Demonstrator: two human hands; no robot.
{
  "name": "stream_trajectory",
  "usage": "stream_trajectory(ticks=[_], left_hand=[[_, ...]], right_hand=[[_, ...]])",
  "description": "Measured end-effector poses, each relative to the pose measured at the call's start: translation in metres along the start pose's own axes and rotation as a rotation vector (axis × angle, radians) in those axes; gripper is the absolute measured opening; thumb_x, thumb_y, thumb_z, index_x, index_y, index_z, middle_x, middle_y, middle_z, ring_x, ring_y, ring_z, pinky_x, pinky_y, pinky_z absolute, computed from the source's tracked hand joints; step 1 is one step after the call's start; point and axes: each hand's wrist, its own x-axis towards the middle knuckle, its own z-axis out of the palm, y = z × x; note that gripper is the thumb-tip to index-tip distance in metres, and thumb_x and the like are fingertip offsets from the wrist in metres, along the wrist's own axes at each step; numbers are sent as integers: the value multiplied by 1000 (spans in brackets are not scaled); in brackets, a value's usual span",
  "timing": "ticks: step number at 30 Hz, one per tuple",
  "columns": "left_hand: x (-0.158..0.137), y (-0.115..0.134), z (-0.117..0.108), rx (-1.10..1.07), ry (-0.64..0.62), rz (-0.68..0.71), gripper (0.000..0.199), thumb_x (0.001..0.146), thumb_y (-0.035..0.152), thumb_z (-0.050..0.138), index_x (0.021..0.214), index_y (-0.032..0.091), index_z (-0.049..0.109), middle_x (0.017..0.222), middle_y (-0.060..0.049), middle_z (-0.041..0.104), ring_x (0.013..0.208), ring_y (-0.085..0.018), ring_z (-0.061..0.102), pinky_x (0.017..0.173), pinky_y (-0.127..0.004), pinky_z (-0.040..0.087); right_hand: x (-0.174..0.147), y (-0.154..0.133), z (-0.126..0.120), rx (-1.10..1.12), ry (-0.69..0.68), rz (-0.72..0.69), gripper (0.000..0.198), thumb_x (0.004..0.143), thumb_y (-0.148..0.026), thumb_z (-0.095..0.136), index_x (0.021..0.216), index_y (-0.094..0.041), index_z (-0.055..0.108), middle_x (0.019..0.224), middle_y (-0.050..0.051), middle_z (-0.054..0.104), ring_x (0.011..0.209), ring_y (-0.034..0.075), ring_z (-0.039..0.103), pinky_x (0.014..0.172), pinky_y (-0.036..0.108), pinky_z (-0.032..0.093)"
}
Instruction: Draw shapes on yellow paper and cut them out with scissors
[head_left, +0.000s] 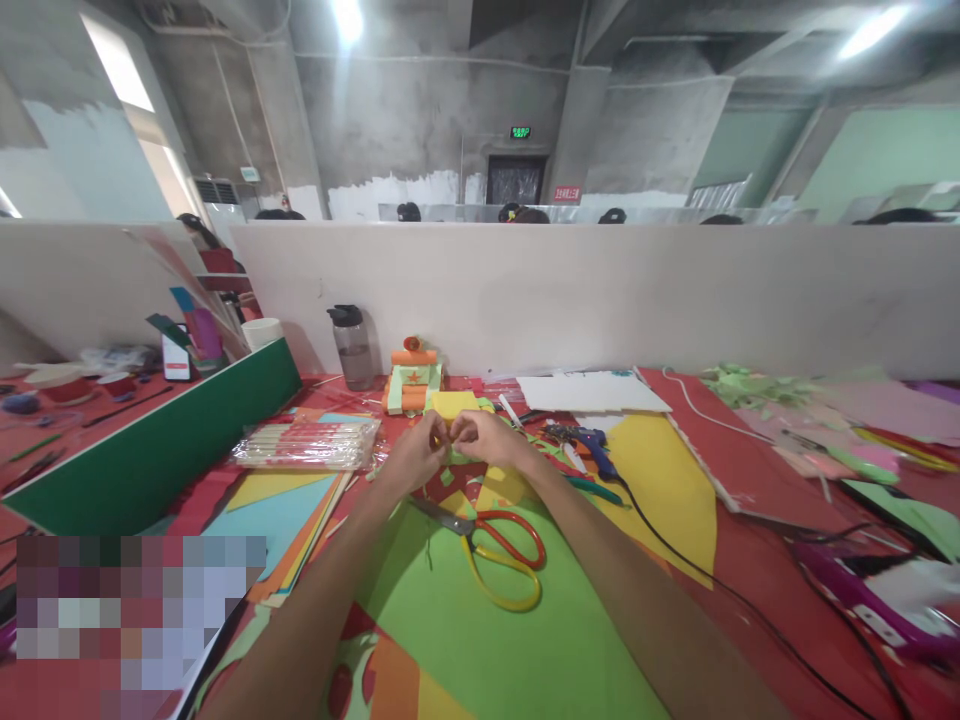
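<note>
My left hand [421, 450] and my right hand [486, 438] meet near the middle of the table, fingertips pinched close together. Whatever lies between the fingers is too small to make out. Just behind them is a yellow paper piece [454, 402], partly covered by my fingers. Below my hands, scissors [469, 535] with one red and one yellow handle rest partly spread on a green sheet [450, 610]. To the right of my right hand lies a blue glue gun [596, 450] with a black cord. An orange and pale green paper model [414, 380] stands behind my left hand.
A grey water bottle [352, 350] stands by the white partition [600, 290]. Wrapped sticks [307, 443] lie on coloured sheets at left, beside an upright green board [165, 440]. Yellow paper [664, 490] and a white foam board [592, 391] are at right. Paper scraps surround my hands.
</note>
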Motion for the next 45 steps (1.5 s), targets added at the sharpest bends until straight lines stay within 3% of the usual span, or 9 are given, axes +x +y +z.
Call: stream_trajectory(ticks=[5,11,17,22,26,32,38,41,45], left_hand=[[3,-5,-6,-40,139,-14,5,85,21,54,90,21,53,87,-1,65,73,-15,61,64,-25,43],[5,-13,-29,84,224,-83,19,89,26,49,96,20,66,92,-4,72,79,-18,64,72,-26,44],[4,-15,-40,309,134,-132,27,90,27,45,82,19,69,76,-5,70,68,-17,58,62,-26,34],[1,-8,-45,397,76,-193,20,82,21,52,69,19,68,68,-3,68,60,-15,53,58,-26,28],[1,-7,-49,397,46,-223,19,80,23,55,66,20,68,70,-3,70,59,-15,54,57,-27,27],[0,-13,-50,373,58,-220,24,80,40,62,66,21,67,68,-4,70,58,-17,56,56,-27,28],[-2,-16,-51,372,41,-176,21,77,17,54,57,21,60,60,-3,62,54,-16,49,54,-28,25],[-2,-18,-51,388,6,-201,22,74,15,55,52,21,55,56,-2,57,52,-16,47,54,-28,24],[-1,-17,-52,423,50,-266,25,74,33,68,56,22,55,56,-1,55,53,-17,49,54,-28,25]], right_hand=[[0,1,-1,-1,1,6,18,75,-15,68,92,-18,63,83,3,73,75,17,69,61,22,49],[-1,0,-1,-9,7,11,18,76,-17,69,93,-19,63,84,4,74,78,18,70,63,23,50],[-2,-4,-1,-18,10,11,17,77,-14,69,93,-18,64,86,5,74,79,18,71,65,23,51],[-2,-4,0,-24,11,13,18,77,-15,69,95,-18,64,87,5,74,80,19,71,65,24,52],[-2,-5,-1,-34,14,14,18,77,-14,70,94,-18,64,87,6,74,81,19,71,66,25,52],[-3,-10,-2,-45,9,8,18,78,-13,70,94,-18,64,90,6,74,83,20,72,69,26,53],[-3,-10,-3,-55,11,10,17,78,-14,70,94,-17,65,89,6,74,82,19,71,68,26,54],[-2,-9,-3,-60,7,8,17,79,-16,70,95,-18,65,92,7,74,84,20,71,69,27,54],[-3,-11,-3,-62,9,5,15,80,-16,69,94,-18,65,90,6,74,83,20,72,69,27,54]])
